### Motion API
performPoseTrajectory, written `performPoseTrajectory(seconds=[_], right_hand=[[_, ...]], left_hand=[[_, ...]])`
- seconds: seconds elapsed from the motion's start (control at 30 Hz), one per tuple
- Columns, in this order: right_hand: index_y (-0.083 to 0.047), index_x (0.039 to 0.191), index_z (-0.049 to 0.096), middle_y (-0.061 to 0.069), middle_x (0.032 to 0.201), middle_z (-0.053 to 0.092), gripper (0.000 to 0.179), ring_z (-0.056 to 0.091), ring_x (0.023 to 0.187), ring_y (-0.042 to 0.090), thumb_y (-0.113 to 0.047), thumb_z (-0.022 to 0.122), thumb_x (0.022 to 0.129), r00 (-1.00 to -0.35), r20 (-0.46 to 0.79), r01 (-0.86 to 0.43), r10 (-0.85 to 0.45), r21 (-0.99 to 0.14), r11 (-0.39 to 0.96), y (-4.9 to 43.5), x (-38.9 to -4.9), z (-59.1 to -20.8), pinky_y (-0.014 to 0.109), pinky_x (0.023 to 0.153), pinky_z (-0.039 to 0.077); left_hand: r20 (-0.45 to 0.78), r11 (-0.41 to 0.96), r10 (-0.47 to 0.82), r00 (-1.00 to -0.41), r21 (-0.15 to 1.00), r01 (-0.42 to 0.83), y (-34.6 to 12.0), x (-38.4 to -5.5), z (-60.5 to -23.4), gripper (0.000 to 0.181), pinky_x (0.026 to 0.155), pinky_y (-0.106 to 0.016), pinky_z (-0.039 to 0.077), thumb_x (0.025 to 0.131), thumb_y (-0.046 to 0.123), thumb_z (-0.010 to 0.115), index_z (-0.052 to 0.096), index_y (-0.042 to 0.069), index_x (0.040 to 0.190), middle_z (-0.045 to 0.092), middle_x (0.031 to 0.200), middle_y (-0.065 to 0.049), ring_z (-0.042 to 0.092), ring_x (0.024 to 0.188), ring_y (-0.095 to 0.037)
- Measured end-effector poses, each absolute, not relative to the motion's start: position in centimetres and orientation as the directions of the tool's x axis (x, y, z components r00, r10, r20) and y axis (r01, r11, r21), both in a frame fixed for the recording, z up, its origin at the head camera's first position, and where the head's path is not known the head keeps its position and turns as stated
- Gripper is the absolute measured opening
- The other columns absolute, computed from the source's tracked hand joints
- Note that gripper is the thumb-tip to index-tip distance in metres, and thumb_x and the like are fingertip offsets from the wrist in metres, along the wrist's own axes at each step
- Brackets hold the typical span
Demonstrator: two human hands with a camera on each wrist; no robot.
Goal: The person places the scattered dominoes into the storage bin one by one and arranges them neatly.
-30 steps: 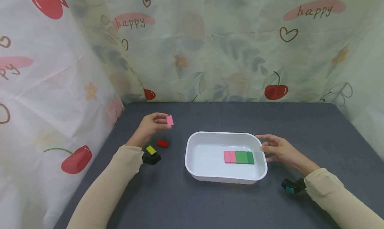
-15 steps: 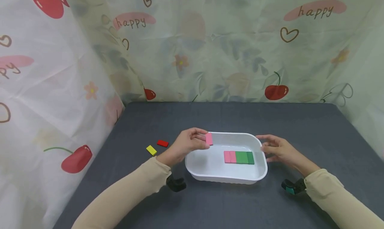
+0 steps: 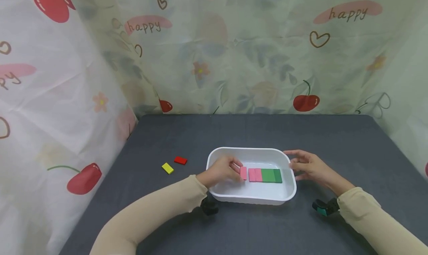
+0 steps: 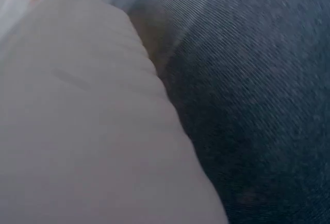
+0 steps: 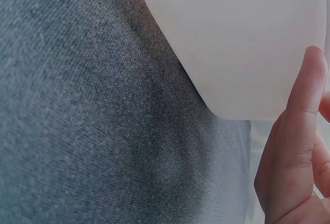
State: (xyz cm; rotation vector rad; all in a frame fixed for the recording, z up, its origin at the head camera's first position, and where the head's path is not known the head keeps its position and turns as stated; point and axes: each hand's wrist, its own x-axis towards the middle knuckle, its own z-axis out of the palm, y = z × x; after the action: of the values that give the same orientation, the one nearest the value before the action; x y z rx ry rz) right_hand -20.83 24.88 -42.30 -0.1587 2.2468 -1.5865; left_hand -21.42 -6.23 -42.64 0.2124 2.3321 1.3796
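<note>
Inside the white plastic tray, my left hand pinches a small pink rectangular block upright between fingertips and thumb. It is low over the tray floor, just left of a row of blocks. That row has two pink blocks on the left and green blocks on the right, side by side. My right hand touches the tray's right end with loosely extended fingers. In the right wrist view, its thumb lies against the white outer wall.
Left of the tray, a yellow block and a red block lie on the dark grey tabletop. A patterned cloth curtain hangs behind the table and along both sides. The left wrist view shows mostly the beige sleeve.
My left hand has carried the pink block rightward from the table's left side, over the tray rim and down beside the row. The right hand stays at the tray's end.
</note>
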Motion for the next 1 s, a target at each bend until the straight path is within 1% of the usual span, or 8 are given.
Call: performPoseTrajectory(seconds=[0.17,0.33,0.5,0.73,1.0], right_hand=[[0.0,0.145,0.035,0.006,0.098,0.061,0.065,0.062,0.088,0.013,-0.02,0.066,0.092,-0.918,-0.239,0.122,-0.316,-0.929,0.348,24.9,-20.9,-42.4,0.038,0.072,0.058],[0.0,0.145,0.035,0.009,0.1,0.06,0.065,0.062,0.089,0.015,-0.021,0.066,0.092,-0.919,-0.236,0.117,-0.315,-0.928,0.354,24.9,-20.9,-42.4,0.038,0.072,0.058],[0.0,0.145,0.035,0.01,0.101,0.06,0.065,0.062,0.089,0.014,-0.02,0.066,0.092,-0.918,-0.237,0.117,-0.319,-0.928,0.353,25.0,-20.9,-42.5,0.038,0.072,0.058],[-0.001,0.146,0.035,0.008,0.102,0.061,0.064,0.061,0.09,0.011,-0.021,0.065,0.093,-0.91,-0.247,0.128,-0.333,-0.931,0.342,25.1,-20.6,-42.3,0.036,0.073,0.057],[-0.001,0.146,0.034,0.007,0.102,0.061,0.065,0.062,0.09,0.011,-0.021,0.065,0.092,-0.911,-0.241,0.123,-0.333,-0.933,0.338,25.0,-20.6,-42.2,0.035,0.073,0.057]], left_hand=[[-0.292,0.535,0.337,-0.895,0.842,-0.073,-5.8,-21.4,-43.1,0.038,0.061,-0.024,0.049,0.069,-0.004,0.081,0.063,0.003,0.102,0.065,0.081,-0.005,0.061,0.069,-0.015],[-0.297,0.563,0.319,-0.9,0.823,-0.072,-5.6,-21.3,-42.9,0.037,0.058,-0.024,0.048,0.069,-0.006,0.08,0.061,0.002,0.099,0.061,0.082,-0.006,0.057,0.068,-0.015],[-0.289,0.611,0.289,-0.913,0.79,-0.056,-5.4,-21.2,-42.9,0.037,0.059,-0.023,0.047,0.068,-0.005,0.082,0.061,0.002,0.098,0.058,0.083,-0.005,0.054,0.071,-0.015],[-0.266,0.68,0.273,-0.924,0.733,-0.01,-5.1,-21.3,-43.1,0.035,0.061,-0.021,0.043,0.069,-0.005,0.081,0.062,0.003,0.097,0.056,0.08,-0.004,0.051,0.072,-0.014],[-0.268,0.71,0.265,-0.926,0.704,0.0,-5.1,-21.3,-43.3,0.034,0.062,-0.021,0.044,0.07,-0.002,0.08,0.063,0.004,0.099,0.056,0.08,-0.003,0.052,0.073,-0.014]])
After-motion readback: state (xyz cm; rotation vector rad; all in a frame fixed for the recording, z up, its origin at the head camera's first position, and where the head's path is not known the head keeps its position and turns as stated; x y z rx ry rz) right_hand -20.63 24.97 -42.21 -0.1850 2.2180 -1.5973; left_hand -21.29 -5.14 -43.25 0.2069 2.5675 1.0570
